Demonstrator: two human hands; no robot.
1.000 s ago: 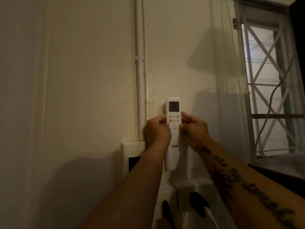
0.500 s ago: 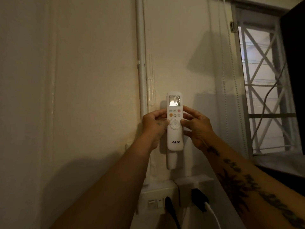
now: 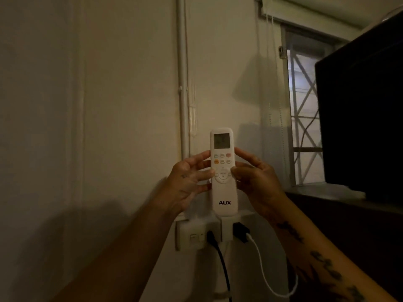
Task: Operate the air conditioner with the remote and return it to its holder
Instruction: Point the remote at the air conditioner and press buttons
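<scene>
A white AUX remote (image 3: 224, 192) with a small screen and coloured buttons stands upright in front of the wall. My left hand (image 3: 188, 184) grips its left edge with the fingertips. My right hand (image 3: 256, 182) grips its right edge, thumb near the round pad. The remote is clear of the wall, held between both hands. Its holder is hidden behind the remote and my hands.
White socket boxes (image 3: 196, 235) sit just below the remote, with a black plug and cable (image 3: 218, 253) and a black adapter with a white cable (image 3: 259, 264). A white pipe (image 3: 182, 83) runs up the wall. A dark screen (image 3: 362, 105) and a barred window (image 3: 305, 110) stand at right.
Both hands lifted the remote up and out of its wall holder and brought it toward me. The view shifted left and down, showing the sockets and the dark screen.
</scene>
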